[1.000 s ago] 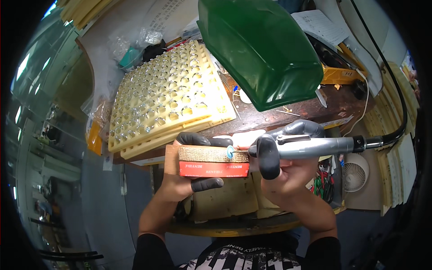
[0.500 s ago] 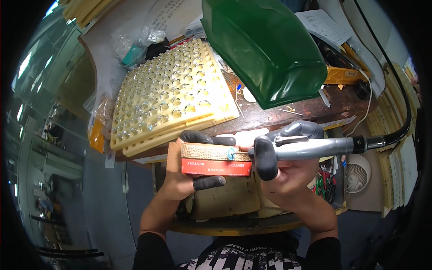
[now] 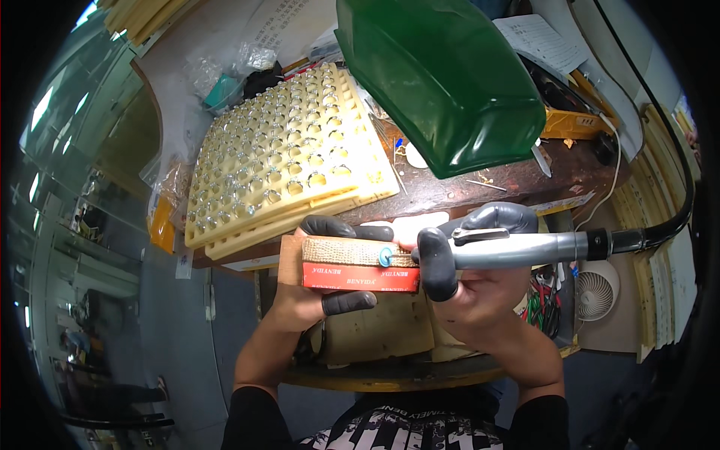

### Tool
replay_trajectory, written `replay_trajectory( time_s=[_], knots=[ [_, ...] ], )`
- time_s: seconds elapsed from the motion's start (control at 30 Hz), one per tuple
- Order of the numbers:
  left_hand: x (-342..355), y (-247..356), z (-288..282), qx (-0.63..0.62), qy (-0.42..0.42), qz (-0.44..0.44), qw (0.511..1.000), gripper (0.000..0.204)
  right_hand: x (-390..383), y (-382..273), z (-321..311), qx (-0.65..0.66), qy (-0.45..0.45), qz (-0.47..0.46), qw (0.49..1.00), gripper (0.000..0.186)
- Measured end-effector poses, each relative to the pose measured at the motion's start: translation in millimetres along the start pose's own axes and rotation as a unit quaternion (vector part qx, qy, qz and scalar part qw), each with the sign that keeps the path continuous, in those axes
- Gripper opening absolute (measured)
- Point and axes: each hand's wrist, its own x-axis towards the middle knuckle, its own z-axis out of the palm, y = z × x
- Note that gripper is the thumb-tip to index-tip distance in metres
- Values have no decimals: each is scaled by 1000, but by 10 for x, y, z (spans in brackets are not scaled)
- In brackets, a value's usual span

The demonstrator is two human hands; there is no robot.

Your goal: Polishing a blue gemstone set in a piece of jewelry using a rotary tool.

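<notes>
clamping red block (image 3: 360,277): left hand (image 3: 298,309) | gripping handpiece (image 3: 525,250): right hand (image 3: 480,292) | bench edge (image 3: 375,210) just beyond, open room leftward

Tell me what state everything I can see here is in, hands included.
Left hand: closed on the red-and-tan block, fingers above, thumb below.
Right hand: closed around the silver handpiece.
Blue disc: at the tan band; contact unclear.
Cream tray: holding rows of metal rings.
Green shade: tilted.
Coloured-handled tools: heaped together.
White fan: can't tell whether spinning.
</notes>
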Motion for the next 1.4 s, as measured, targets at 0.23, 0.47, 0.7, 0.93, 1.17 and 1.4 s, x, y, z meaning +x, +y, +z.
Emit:
replay_trajectory(
  time_s=[0.23, 0.47, 0.7, 0.93, 1.17, 1.4],
  knots=[
    [-14, -11, -2, 18, 5, 6, 1000, 63, -1, -12, 5, -1, 1, -4, 1000, 8],
    [3, 11, -2, 9, -2, 8, 1000, 63, 50, -16, -24, -39, -4, -35, 999, 10],
    [21, 3, -16, -12, -21, 2, 1000, 64, 37, -25, -18, -37, -5, -29, 999, 13],
    [16, -18, -23, -16, -20, 7, 1000, 64, 3, 8, -23, -40, -3, -35, 999, 13],
    [17, -22, -3, -12, -9, 5, 1000, 64, -43, 30, -7, -4, -1, -13, 1000, 12],
    [14, -23, 1, -22, -4, 11, 1000, 64, 9, -10, -33, -25, -23, -30, 999, 11]
  ],
)
